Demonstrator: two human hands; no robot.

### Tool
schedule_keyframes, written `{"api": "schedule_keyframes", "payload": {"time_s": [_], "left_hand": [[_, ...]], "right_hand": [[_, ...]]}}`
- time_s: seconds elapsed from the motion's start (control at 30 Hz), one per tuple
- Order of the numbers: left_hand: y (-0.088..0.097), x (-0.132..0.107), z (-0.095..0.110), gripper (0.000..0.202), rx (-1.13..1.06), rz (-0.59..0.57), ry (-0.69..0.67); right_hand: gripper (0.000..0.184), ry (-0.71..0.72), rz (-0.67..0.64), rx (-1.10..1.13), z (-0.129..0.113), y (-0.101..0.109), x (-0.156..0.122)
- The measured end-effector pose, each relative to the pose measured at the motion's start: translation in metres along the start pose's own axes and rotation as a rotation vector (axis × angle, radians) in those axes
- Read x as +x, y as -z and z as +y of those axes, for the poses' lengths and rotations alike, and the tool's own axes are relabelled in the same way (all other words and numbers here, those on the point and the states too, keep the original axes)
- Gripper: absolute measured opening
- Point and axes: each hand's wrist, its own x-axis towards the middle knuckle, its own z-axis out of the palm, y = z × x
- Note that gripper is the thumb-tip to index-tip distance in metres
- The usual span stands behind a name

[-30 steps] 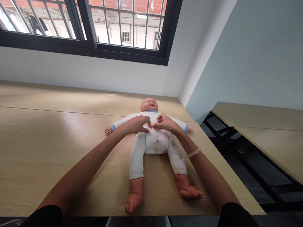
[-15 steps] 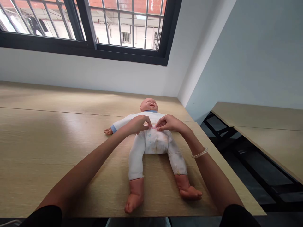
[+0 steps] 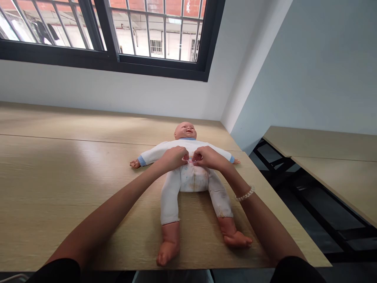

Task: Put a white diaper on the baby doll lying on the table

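Observation:
A baby doll (image 3: 194, 180) lies on its back on the wooden table, its head away from me and its bare feet toward me. It wears a white top (image 3: 191, 146) with a blue collar and cuffs, and white trousers (image 3: 169, 202) with stains. At the doll's waist my left hand (image 3: 176, 158) is closed, fingers pinched at the clothes. Just beside it, my right hand (image 3: 206, 158) is likewise closed with curled fingers at the waist. A small pink patch shows between the fingertips. Exactly which bit of cloth each hand pinches is partly hidden.
The light wooden table (image 3: 59, 188) runs along the wall under a barred window (image 3: 156, 35). Its right edge lies close to my right forearm. A second table (image 3: 338, 169) with black legs stands to the right, beyond a gap.
My fingers have curled in more at the doll's waist. My right hand and wrist have shifted slightly left, and the doll's arm on the right now shows more. The doll lies nearly as before.

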Motion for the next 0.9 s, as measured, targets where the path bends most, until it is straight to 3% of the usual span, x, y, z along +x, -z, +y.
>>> {"api": "schedule_keyframes", "payload": {"time_s": [0.17, 0.43, 0.57, 0.67, 0.77, 0.9], "left_hand": [[0.001, 0.000, 0.002, 0.012, -0.004, -0.009, 0.005], [-0.004, 0.001, 0.006, 0.015, -0.012, 0.003, 0.015], [0.010, -0.005, 0.004, 0.016, -0.028, 0.009, -0.002], [0.026, -0.016, 0.006, 0.017, -0.026, -0.002, -0.023], [0.033, -0.023, 0.009, 0.021, 0.012, -0.047, -0.050], [0.025, -0.019, 0.012, 0.020, 0.040, -0.071, -0.065]], "right_hand": [[0.010, -0.021, -0.032, 0.035, 0.000, -0.001, 0.000], [0.015, 0.029, 0.020, -0.091, 0.004, -0.010, 0.006], [0.011, 0.024, 0.016, 0.082, 0.010, 0.002, -0.001], [0.021, 0.067, -0.005, 0.133, 0.013, 0.014, -0.009], [0.032, 0.094, -0.020, 0.049, 0.005, 0.016, -0.015], [0.036, 0.095, -0.047, -0.083, -0.015, 0.006, -0.018]]}}
